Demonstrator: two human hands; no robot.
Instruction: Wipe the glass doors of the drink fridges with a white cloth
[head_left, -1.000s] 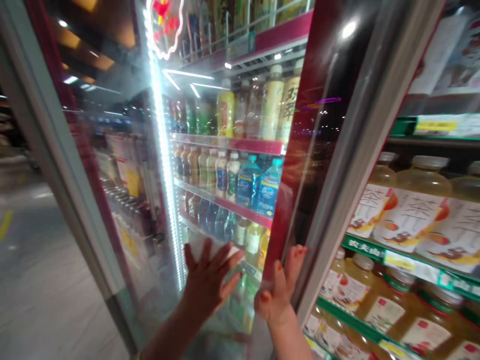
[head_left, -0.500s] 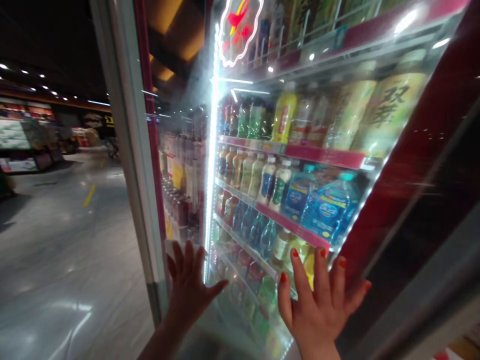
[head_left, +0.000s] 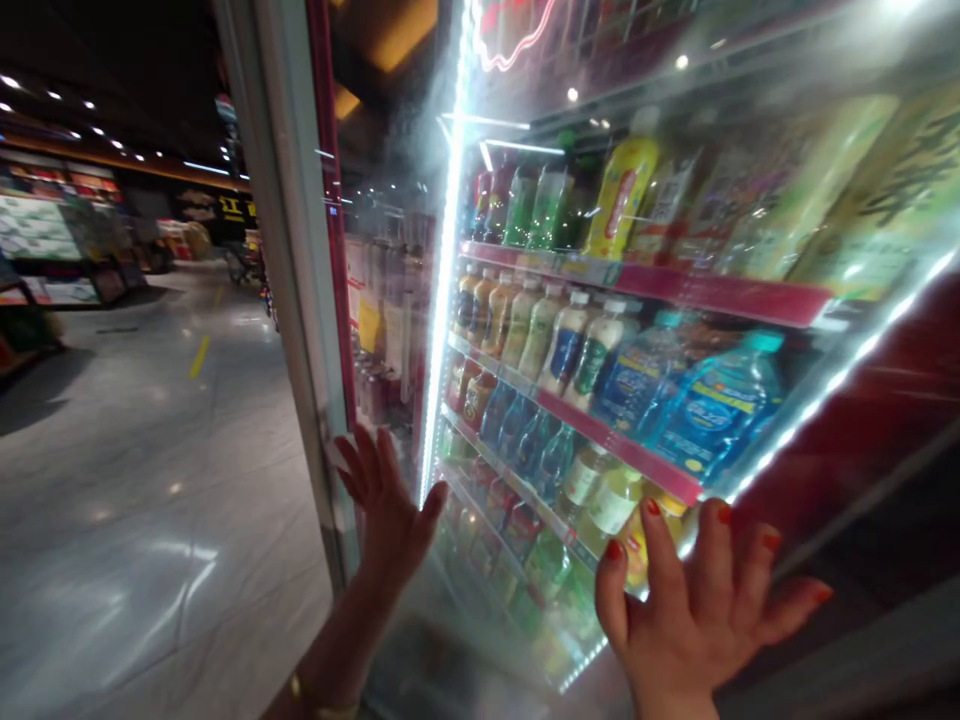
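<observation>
**Nothing gripped at the misted glass door (head_left: 480, 640)**

The left hand (head_left: 386, 505) and right hand (head_left: 694, 610) both lie open against the smooth pane, fingers spread and curled around nothing, so neither hand has a grip on anything. The left hand sits low near the door's left edge, just beside its pale metal frame (head_left: 289, 200), with the forearm rising from the near bottom edge and a thin gold bangle (head_left: 315, 695) at the wrist. The right hand sits farther right, low on the glass, its fingers fanned wide and its nails painted red.

The door belongs to a brightly lit drinks cooler, and a white LED strip (head_left: 450, 270) runs up its far left side. Behind the fogged pane, wire shelves with pink edge strips (head_left: 615, 430) carry rows of plastic bottles: a yellow bottle (head_left: 622, 195) on the upper shelf, and milky bottles (head_left: 566, 345) and a large blue-labelled water bottle (head_left: 712, 405) on the shelf below. The right hand is nearest the lowest visible bottles, with the glass between them. To the left, a polished stone floor (head_left: 150, 500) with a yellow line (head_left: 199, 357) stretches away toward lit shop displays (head_left: 52, 240).
</observation>
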